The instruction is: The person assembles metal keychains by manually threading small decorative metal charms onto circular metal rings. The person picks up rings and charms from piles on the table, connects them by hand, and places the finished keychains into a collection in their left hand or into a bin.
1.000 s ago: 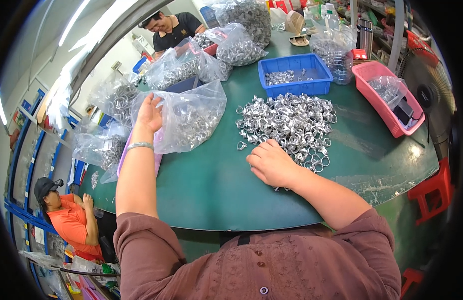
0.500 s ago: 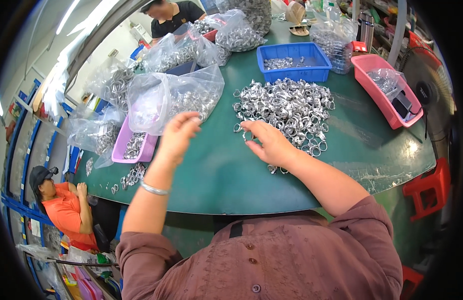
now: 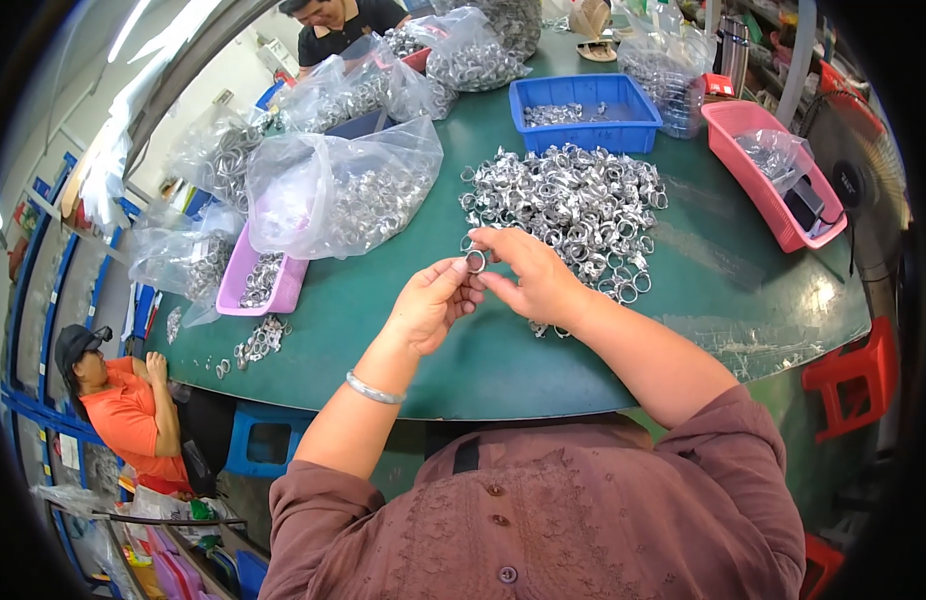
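A small silver metal ring (image 3: pixel 475 261) is held up between the fingertips of both hands, just in front of the pile. My left hand (image 3: pixel 433 305), with a bangle at its wrist, pinches the ring's left side, fingers curled. My right hand (image 3: pixel 536 278) has thumb and forefinger bent around the ring's right side. Right behind it, a large heap of silver rings (image 3: pixel 573 200) lies loose on the green table (image 3: pixel 383 385). A few rings lie partly under my right wrist.
A blue tray (image 3: pixel 587 138) with some metal pieces stands behind the heap. Left are a pink basket (image 3: pixel 290 290) of rings and a clear bag of rings (image 3: pixel 383 205). A pink basket (image 3: pixel 768 175) stands right. Two people (image 3: pixel 133 420) are at the left and far side.
My left hand has come right and down from beside the clear bag to meet my right hand at the ring. My right hand stays nearly in place.
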{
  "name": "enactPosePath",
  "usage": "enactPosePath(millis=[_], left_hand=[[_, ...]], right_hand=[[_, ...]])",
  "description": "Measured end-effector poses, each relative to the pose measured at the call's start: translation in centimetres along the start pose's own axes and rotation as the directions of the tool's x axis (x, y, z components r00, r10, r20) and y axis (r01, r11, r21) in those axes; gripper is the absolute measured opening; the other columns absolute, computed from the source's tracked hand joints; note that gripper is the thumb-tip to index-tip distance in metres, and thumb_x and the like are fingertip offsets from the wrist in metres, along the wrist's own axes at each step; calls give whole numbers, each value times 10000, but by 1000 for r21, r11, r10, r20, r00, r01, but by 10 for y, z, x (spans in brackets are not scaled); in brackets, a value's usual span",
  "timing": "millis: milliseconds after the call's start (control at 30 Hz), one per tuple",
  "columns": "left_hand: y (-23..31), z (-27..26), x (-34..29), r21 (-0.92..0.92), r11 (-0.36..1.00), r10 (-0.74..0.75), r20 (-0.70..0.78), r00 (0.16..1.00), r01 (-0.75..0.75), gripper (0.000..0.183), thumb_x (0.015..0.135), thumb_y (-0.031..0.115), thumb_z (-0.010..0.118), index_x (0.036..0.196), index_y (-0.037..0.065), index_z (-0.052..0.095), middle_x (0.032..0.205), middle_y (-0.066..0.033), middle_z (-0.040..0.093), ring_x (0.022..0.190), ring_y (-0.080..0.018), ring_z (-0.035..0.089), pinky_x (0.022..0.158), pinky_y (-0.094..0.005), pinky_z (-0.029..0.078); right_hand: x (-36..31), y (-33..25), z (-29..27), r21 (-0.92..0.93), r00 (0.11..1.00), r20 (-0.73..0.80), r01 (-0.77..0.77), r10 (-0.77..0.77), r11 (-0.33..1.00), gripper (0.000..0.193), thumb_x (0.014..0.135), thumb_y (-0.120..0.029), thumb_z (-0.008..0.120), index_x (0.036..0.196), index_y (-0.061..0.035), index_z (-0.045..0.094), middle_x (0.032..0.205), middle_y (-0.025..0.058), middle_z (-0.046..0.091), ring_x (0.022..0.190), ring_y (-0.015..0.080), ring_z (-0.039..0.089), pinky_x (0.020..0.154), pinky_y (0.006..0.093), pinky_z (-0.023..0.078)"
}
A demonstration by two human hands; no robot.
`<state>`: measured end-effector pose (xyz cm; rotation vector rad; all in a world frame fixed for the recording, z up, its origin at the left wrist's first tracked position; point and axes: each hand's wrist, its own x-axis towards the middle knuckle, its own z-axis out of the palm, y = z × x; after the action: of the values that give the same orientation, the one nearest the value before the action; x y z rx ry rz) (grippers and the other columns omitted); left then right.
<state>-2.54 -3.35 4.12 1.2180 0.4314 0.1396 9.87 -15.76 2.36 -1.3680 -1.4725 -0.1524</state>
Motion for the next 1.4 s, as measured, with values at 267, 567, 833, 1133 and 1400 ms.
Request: enactPosePath(millis=[267,567,833,1133,1400], left_hand=[[-7,-7,-4,-164,986,25,109,994,-7,229,893,269,497,990,76,573,812,0,582,716,-90,529,651,-226,438],[-22,-3,-13,-374,927,-15,59,998,36,237,891,292,500,948,77,582,791,1,574,714,-93,529,660,-241,443],[-25,-1,-19,-366,931,21,15,1000,-14,233,878,311,523,879,90,595,745,9,568,682,-86,525,637,-231,434],[-23,3,-21,-321,946,34,-38,999,-45,221,870,308,537,860,95,596,723,22,556,654,-79,511,611,-223,419],[-25,8,-12,-313,950,32,35,999,-19,230,896,274,485,949,74,584,751,16,560,675,-87,514,626,-230,427]], right_hand=[[3,-5,0,-41,998,-13,65,-66,997,451,698,-48,640,1118,-37,477,880,115,556,774,289,533,678,363,447],[1,-7,2,15,998,-13,61,-61,998,428,714,-62,641,1113,-37,488,871,110,591,771,278,554,678,356,460],[0,-5,3,29,997,46,68,-69,997,452,724,-68,637,1142,-41,468,883,106,602,779,275,572,681,348,467],[2,-6,1,33,994,87,60,-63,998,465,732,-67,628,1164,-44,460,906,117,602,789,276,576,697,347,470],[-4,-2,5,377,966,130,-257,224,890,478,770,-42,594,1222,-44,438,979,102,606,864,167,582,770,294,455]])
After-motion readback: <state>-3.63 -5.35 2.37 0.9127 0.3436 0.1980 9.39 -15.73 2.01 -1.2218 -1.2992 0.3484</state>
